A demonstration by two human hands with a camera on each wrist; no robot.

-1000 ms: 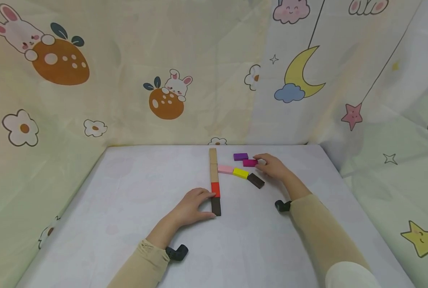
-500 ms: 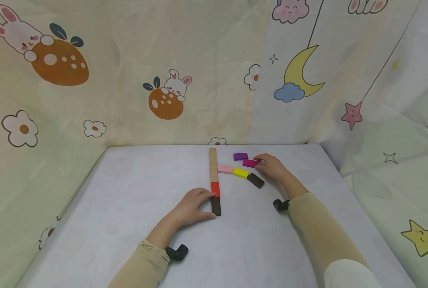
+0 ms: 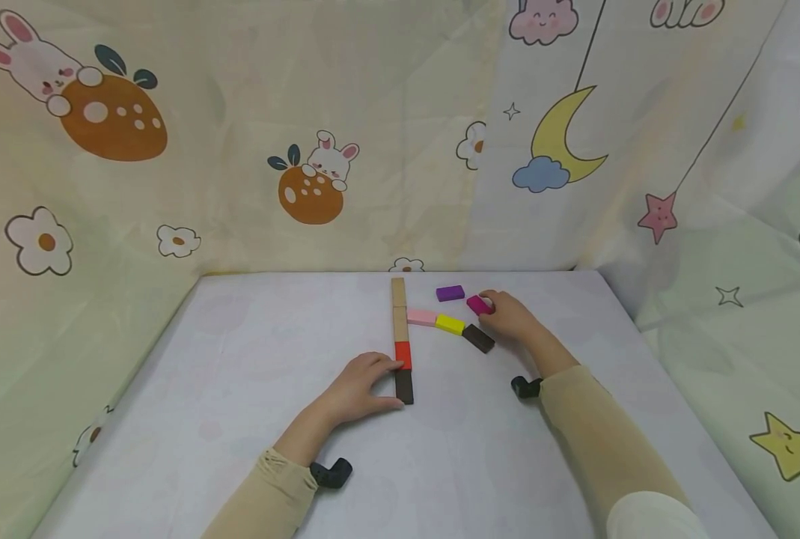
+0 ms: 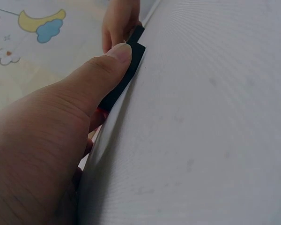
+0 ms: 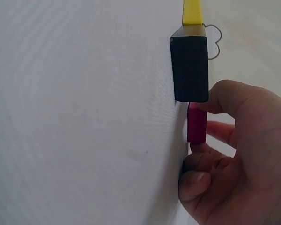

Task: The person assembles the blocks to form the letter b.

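In the head view my right hand (image 3: 511, 316) pinches a magenta wooden block (image 3: 478, 305) at the back right of the table; the block lies turned at an angle. The right wrist view shows the magenta block (image 5: 196, 124) between thumb and fingers, partly behind a dark block. My left hand (image 3: 354, 385) rests beside a straight row of blocks, its thumb touching the near end of a dark block (image 3: 404, 388) and a fingertip at a red block (image 3: 403, 352). Two natural wood blocks (image 3: 400, 323) continue that row away from me.
A pink block (image 3: 422, 317), a yellow block (image 3: 450, 324) and another dark block (image 3: 478, 338) form a bent branch to the right of the row. A purple block (image 3: 450, 293) lies behind them. The white table (image 3: 238, 449) meets patterned cloth walls (image 3: 224, 150).
My right hand has turned the magenta block and drawn it slightly right, away from the purple block. The left hand and the row have not moved.
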